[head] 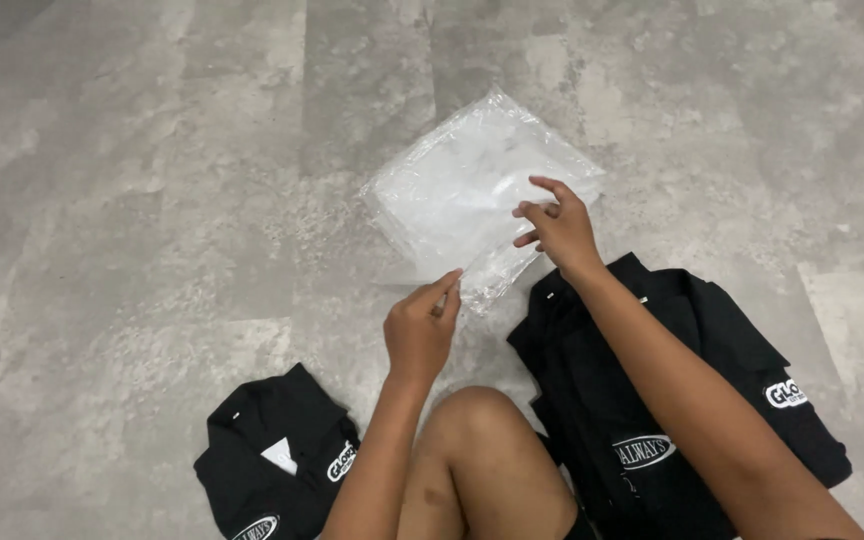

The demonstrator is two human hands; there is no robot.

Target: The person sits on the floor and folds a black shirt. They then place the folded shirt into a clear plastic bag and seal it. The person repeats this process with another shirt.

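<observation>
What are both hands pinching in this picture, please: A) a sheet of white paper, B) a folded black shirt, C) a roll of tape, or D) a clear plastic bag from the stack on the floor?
D: the left hand and right hand each pinch an edge of a clear plastic bag over the stack of bags, while the black shirts lie untouched on the floor.
</observation>
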